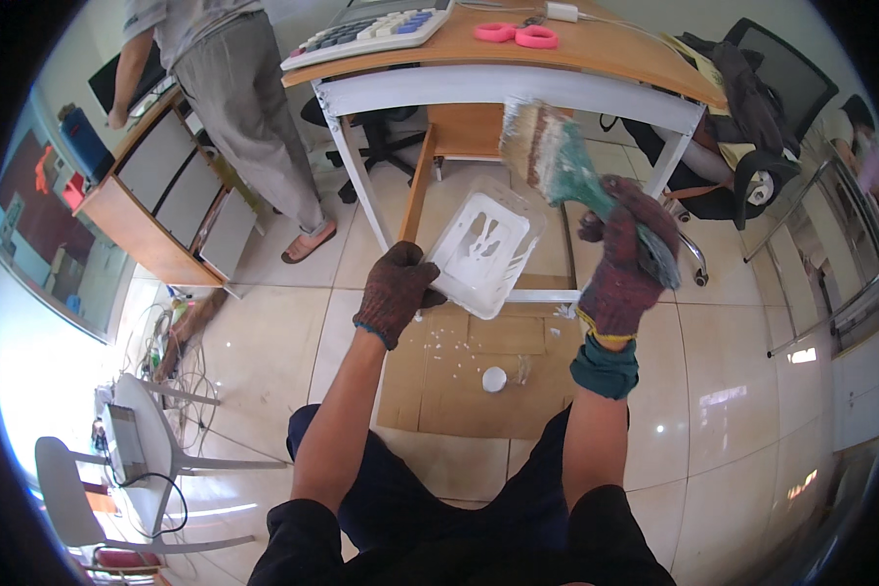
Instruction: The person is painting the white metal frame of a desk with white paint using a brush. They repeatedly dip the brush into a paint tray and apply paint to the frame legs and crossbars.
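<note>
My left hand (397,291), in a dark knit work glove, grips the edge of a clear plastic tray (488,249) with white paint spread over its bottom. In my gloved right hand (627,256) is a wide paintbrush (565,161) with a green handle, its bristles up and whitened with paint. The brush is raised to the right of the tray, apart from it, and its bristles overlap the view of the desk's white front rail (410,90). This desk (615,47) has a wooden top and white metal legs.
Cardboard (459,400) spotted with white drips lies on the tiles, holding a small white lid-like disc (494,379). On the desk are pink-handled scissors (516,36) and a large calculator (371,27). A person (249,107) stands at left by a cabinet (156,186); chairs (146,469) flank both sides.
</note>
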`<state>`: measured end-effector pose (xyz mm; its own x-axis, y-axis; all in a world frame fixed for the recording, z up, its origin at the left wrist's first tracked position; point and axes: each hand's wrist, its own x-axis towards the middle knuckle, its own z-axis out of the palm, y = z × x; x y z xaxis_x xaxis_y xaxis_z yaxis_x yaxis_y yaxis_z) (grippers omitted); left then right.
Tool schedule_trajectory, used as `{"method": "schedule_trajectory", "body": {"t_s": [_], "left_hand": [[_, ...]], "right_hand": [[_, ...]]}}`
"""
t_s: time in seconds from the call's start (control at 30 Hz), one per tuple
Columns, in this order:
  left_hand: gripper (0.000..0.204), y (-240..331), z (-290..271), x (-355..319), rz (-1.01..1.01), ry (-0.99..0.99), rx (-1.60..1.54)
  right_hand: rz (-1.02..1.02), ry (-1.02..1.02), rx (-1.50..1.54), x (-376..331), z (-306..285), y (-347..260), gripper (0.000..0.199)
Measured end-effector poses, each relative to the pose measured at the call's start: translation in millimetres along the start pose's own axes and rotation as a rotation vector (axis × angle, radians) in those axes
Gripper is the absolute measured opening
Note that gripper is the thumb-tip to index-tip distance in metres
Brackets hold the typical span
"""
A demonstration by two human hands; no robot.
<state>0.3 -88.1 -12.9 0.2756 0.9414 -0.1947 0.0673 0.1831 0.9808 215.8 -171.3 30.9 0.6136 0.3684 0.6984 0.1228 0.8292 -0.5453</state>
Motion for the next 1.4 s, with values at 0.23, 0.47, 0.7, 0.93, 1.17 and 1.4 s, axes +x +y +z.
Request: {"method": "schedule_trajectory", "body": {"t_s": [0.23, 0.47, 0.7, 0.93, 1.17, 1.4], "left_hand": [[0.025, 4, 0, -3, -0.020, 0.007, 0.024], [0.025, -5, 0, 0, 0.001, -0.003, 0.002], [0.027, -9, -1, 3, -0.009, -0.016, 0.034], [0.024, -5, -3, -2, 0.006, -0.011, 0.076], [0.029, -8, 8, -2, -0.007, -0.033, 0.043], [0.024, -2, 9, -6, -0.032, -0.006, 0.011]], "right_hand": [[-0.099, 0.221, -0.325, 20, -29, -16, 0.031], [-0.030, 0.123, -0.145, 14, -3, -25, 0.032], [0.002, 0.111, -0.198, 39, -6, -19, 0.020], [-0.193, 0.312, -0.359, 44, -48, -36, 0.025], [-0.118, 0.119, -0.237, 41, -29, -18, 0.020], [-0.165, 0.325, -0.369, 46, -50, -41, 0.022]]}}
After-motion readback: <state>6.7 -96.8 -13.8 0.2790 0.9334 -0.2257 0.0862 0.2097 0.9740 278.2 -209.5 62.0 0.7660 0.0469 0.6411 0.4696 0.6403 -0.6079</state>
